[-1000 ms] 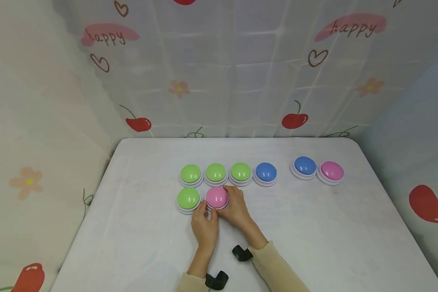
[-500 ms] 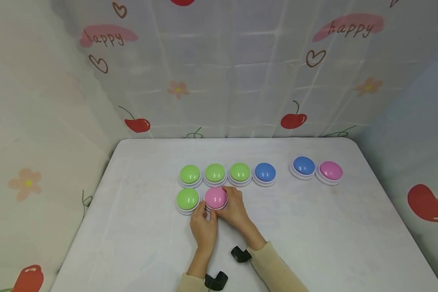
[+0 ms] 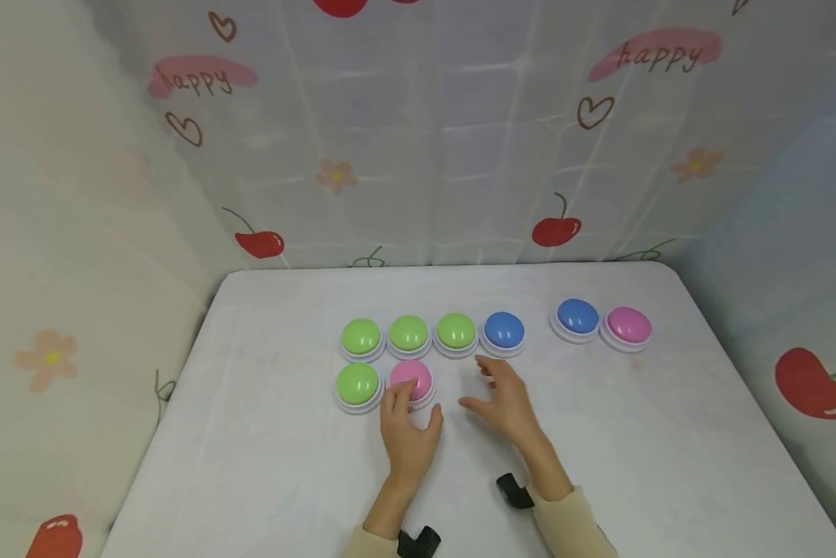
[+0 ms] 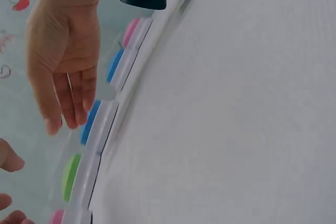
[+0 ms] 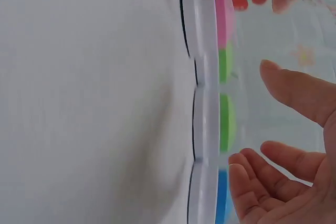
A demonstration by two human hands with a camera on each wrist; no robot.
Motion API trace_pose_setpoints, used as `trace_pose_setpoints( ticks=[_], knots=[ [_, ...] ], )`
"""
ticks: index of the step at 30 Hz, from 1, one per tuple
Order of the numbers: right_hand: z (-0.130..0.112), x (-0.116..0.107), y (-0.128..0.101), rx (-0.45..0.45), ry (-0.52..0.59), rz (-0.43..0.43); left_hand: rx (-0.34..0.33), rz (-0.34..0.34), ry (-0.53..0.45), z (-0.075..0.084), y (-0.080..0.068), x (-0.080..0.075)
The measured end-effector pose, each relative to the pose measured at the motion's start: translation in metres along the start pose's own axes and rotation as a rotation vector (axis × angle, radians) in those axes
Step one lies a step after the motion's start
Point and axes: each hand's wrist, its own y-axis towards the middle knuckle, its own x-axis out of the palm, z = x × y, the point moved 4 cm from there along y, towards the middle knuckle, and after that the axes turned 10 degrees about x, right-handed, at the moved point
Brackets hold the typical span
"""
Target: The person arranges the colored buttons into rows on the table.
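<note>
A pink dome push button [image 3: 413, 377] on a white round base sits in the front row, just right of a green push button [image 3: 357, 384]. My left hand [image 3: 408, 442] is at the pink button's front edge, its fingertips overlapping the dome and its thumb spread away; whether they touch is unclear. My right hand [image 3: 507, 403] is off to the right, thumb and fingers apart, holding nothing. In the right wrist view the right hand [image 5: 294, 182] is loosely bent beside the row. Behind stand three green buttons [image 3: 408, 333] and a blue push button [image 3: 504, 331], side by side.
Farther right, another blue button [image 3: 577, 317] and another pink button [image 3: 628, 325] stand together near the table's back. The white table [image 3: 285, 465] ends at a printed curtain [image 3: 431, 139]. Each wrist carries a black camera mount [image 3: 514, 491].
My right hand has let go of the front pink button and moved right. The left hand's fingers have loosened and spread, shifting slightly right. The pink button stays beside the green one.
</note>
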Motion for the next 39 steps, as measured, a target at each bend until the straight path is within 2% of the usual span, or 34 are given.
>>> trace_pose_setpoints(
  ticks=[4,8,11,15,20,25,31,39],
  knots=[
    [0.036,-0.056,0.008,0.109,0.041,0.174,-0.001,-0.201,-0.131,0.018,-0.002,0.019],
    [0.075,-0.110,0.018,0.307,0.030,0.348,-0.038,-0.370,-0.239,0.033,-0.006,0.039],
    [0.102,-0.142,0.030,0.450,0.039,0.393,-0.038,-0.434,-0.278,0.041,-0.005,0.054],
    [0.130,-0.167,0.046,0.570,0.043,0.378,-0.055,-0.469,-0.308,0.053,-0.001,0.071],
    [0.156,-0.177,0.062,0.644,0.020,0.324,-0.080,-0.492,-0.357,0.069,0.001,0.090],
    [0.171,-0.176,0.073,0.674,-0.002,0.253,-0.078,-0.538,-0.374,0.082,-0.006,0.104],
    [0.176,-0.174,0.082,0.666,-0.031,0.248,-0.113,-0.570,-0.378,0.086,-0.016,0.110],
    [0.179,-0.174,0.081,0.687,-0.028,0.255,-0.088,-0.545,-0.364,0.086,-0.020,0.114]
  ],
)
